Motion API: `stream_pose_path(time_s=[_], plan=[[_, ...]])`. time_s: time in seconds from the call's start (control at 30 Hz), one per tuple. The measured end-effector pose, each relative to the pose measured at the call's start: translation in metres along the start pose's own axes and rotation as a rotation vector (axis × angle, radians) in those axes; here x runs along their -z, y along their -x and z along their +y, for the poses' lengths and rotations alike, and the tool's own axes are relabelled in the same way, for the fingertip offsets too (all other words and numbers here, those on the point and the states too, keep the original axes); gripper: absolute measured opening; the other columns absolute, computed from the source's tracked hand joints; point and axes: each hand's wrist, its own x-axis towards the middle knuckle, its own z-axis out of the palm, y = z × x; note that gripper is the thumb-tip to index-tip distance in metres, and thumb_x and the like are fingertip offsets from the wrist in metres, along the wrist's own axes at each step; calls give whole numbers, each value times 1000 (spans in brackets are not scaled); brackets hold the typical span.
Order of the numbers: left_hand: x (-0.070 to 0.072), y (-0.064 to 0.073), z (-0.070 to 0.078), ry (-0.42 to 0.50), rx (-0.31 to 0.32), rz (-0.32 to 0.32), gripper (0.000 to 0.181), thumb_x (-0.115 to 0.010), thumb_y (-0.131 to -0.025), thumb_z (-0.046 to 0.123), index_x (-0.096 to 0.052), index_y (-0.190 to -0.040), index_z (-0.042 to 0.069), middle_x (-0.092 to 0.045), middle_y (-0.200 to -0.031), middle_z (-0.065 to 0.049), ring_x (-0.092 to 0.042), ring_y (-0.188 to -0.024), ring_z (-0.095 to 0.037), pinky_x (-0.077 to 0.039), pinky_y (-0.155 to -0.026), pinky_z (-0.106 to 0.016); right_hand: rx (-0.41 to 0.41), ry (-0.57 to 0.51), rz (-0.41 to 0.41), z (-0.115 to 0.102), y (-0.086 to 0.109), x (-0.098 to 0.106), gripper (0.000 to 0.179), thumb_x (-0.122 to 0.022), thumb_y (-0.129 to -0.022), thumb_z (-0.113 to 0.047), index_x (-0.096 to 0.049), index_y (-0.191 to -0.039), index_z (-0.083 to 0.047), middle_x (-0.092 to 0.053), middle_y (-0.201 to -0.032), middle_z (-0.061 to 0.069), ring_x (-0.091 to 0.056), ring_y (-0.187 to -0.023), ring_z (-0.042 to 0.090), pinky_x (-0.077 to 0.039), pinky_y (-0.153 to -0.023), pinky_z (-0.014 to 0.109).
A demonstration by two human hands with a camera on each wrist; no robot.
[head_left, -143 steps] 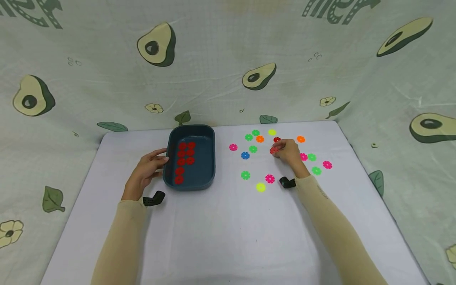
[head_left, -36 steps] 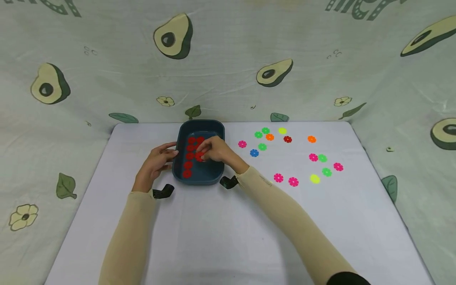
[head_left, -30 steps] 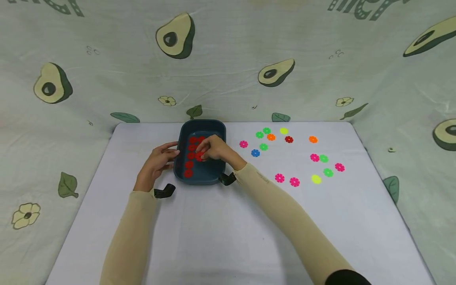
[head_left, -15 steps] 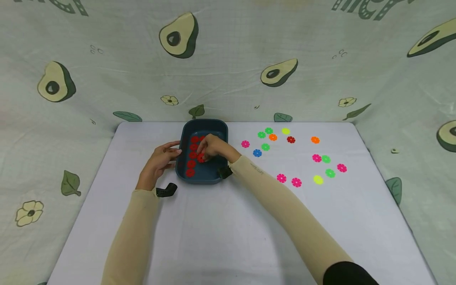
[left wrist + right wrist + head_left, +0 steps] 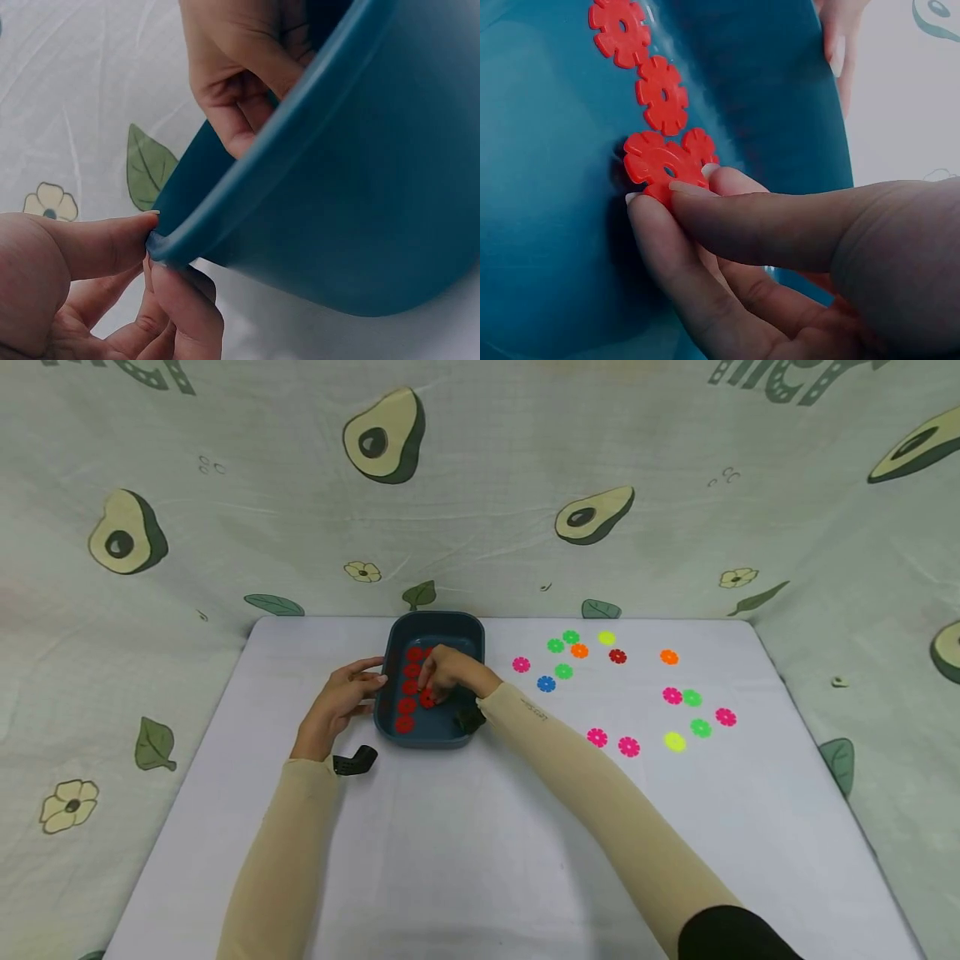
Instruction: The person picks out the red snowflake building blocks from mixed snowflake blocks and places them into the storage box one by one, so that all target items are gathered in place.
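Note:
My left hand point(image 5: 337, 703) pinches the rim of a dark blue tray point(image 5: 337, 187), thumb on top and fingers outside. My right hand point(image 5: 453, 672) reaches inside the tray, thumb and fingertips pinching a red notched disc point(image 5: 651, 156). That disc is tilted, low over the tray floor, and overlaps a smaller-looking part of another red disc point(image 5: 699, 144) behind it. Several more red discs point(image 5: 664, 96) lie flat in a line along the tray's left side. Further red discs at the tray's far end are partly covered by my right hand in the head view.
Right of the tray, loose notched discs lie scattered on the white table point(image 5: 450, 860): green point(image 5: 563, 671), blue point(image 5: 546, 684), pink point(image 5: 629, 747), orange point(image 5: 669, 657), yellow point(image 5: 675, 741) and one dark red disc point(image 5: 617, 656). My right forearm point(image 5: 592, 793) crosses the table's middle.
My right hand has come from the scattered discs over into the tray with a red disc, then lowered slightly towards the tray floor. My left hand keeps its hold on the rim.

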Motion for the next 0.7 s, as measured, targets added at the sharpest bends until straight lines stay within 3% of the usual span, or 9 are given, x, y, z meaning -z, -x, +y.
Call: stream_pose_path(time_s=[0.23, 0.53, 0.7], plan=[[-1, -1, 0, 3, 5, 8, 60, -64, -108, 19, -42, -163, 16, -61, -121, 2, -63, -94, -8, -52, -77, -23, -13, 47, 2, 1, -4, -2, 20, -72, -87, 21, -75, -102, 8, -60, -80, 9, -65, -67, 20, -63, -75, 35], [-3, -1, 1, 6, 7, -2, 60, -63, -108, 20, -41, -164, 17, -60, -127, 0, -63, -96, -8, -52, -77, -23, -46, 123, 39, -2, -1, -2, 20, -74, -87, 20, -77, -99, 3, -61, -80, 7, -63, -68, 18, -63, -73, 33], [-1, 0, 1, 13, 4, 0, 61, -63, -108, 19, -40, -165, 17, -59, -128, -1, -63, -94, -6, -53, -76, -23, -25, 150, 58, -4, 5, 1, 20, -74, -88, 18, -77, -101, 3, -63, -79, 6, -67, -71, 19, -63, -73, 31]])
